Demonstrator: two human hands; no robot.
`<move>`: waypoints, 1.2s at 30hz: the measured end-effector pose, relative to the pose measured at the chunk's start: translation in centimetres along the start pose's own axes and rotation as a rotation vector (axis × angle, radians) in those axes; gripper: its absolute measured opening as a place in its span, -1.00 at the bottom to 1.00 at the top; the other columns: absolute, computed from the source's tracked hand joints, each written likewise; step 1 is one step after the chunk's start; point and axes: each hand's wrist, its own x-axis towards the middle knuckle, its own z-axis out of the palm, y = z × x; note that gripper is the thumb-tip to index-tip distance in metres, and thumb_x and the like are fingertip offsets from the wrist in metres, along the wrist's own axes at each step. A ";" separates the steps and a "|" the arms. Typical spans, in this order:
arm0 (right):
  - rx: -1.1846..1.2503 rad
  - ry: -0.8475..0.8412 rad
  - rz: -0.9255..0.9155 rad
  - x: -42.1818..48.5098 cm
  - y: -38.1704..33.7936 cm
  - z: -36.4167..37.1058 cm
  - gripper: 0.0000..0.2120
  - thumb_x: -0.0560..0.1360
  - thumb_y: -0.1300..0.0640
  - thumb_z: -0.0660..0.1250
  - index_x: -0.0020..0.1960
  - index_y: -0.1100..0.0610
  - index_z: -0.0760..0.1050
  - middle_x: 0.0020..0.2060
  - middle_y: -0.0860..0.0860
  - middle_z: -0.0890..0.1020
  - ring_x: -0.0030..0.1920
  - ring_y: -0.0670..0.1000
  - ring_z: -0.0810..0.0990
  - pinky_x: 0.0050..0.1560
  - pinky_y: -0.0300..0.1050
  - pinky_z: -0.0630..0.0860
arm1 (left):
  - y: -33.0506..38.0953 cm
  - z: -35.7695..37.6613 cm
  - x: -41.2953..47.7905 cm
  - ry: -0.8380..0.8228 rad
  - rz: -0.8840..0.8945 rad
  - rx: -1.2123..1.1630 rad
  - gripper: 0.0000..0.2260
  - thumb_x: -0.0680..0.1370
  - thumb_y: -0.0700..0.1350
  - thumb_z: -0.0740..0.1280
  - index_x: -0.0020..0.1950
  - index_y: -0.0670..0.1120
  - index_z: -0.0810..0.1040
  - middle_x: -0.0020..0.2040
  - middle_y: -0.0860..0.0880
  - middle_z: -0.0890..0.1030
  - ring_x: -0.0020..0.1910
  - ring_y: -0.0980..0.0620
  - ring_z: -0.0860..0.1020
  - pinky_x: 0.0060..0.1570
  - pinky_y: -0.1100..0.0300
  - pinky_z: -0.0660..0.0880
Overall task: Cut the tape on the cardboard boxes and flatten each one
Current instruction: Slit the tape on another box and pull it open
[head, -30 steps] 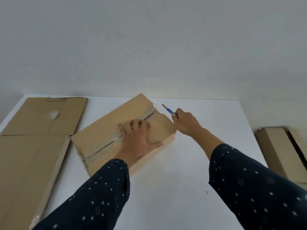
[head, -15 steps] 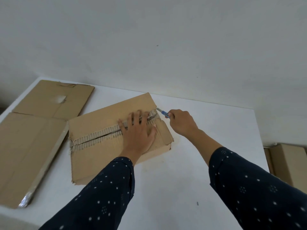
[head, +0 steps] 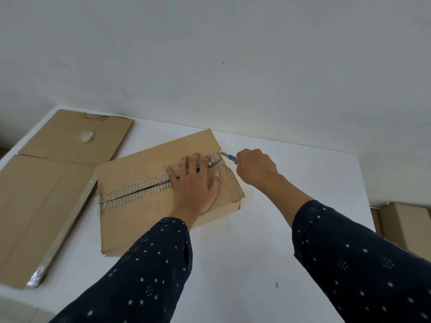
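At frame left a flattened cardboard sheet is laid on the white worktop. At centre the cardboard box is pressed down by the left hand, grip apart, fingers flat across the taped seam. Just right, a blue cutter is clamped in the grip of the right hand, its blade at the seam's end. Tape-cutting is judged in hand; next the blade must be drawn along the seam, clear of those fingers.
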 end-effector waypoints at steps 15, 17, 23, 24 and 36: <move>-0.195 -0.063 -0.099 -0.8 -1.7 -1.9 -0.88 0.53 0.27 0.19 0.04 0.17 0.45 -0.27 0.02 0.39 -0.35 0.00 0.37 -0.41 -0.16 0.26 | 0.6 -0.2 -0.1 -0.057 -0.032 -0.031 -0.59 0.66 0.11 0.04 0.48 0.07 0.30 0.55 -0.01 0.24 0.55 -0.18 0.11 0.44 -0.45 0.00; -0.221 -0.084 -0.092 -1.2 -1.4 -2.0 -0.89 0.53 0.26 0.19 0.04 0.17 0.43 -0.26 0.02 0.40 -0.33 0.00 0.38 -0.40 -0.16 0.28 | 0.7 -0.2 -0.1 -0.066 -0.029 -0.021 -0.60 0.66 0.11 0.04 0.48 0.07 0.30 0.54 -0.01 0.24 0.55 -0.19 0.11 0.43 -0.47 0.00; -0.280 -0.084 -0.088 -3.0 0.5 -2.2 -0.87 0.57 0.18 0.21 0.08 0.13 0.48 -0.23 0.00 0.45 -0.23 0.03 0.49 -0.27 -0.13 0.39 | 0.8 -0.3 -0.3 -0.073 -0.019 -0.013 -0.58 0.66 0.13 0.04 0.50 0.07 0.29 0.56 -0.02 0.22 0.56 -0.20 0.09 0.43 -0.47 -0.03; -0.261 -0.074 -0.085 -3.1 0.9 -2.0 -0.84 0.58 0.17 0.20 0.09 0.11 0.51 -0.21 0.01 0.49 -0.21 0.04 0.52 -0.28 -0.13 0.40 | 0.8 -0.3 -0.4 -0.072 -0.017 -0.007 -0.58 0.66 0.13 0.04 0.50 0.07 0.29 0.56 -0.02 0.23 0.56 -0.20 0.09 0.43 -0.48 -0.02; 0.107 -0.110 0.249 -6.6 10.1 8.3 -0.69 0.55 0.29 0.15 0.28 0.16 0.43 0.11 0.14 0.52 -0.01 0.11 0.50 -0.09 -0.12 0.46 | -4.5 -3.5 -0.7 0.001 0.063 -0.105 -0.63 0.62 0.02 0.21 0.43 0.02 0.38 0.45 -0.04 0.36 0.46 -0.12 0.27 0.46 -0.13 0.17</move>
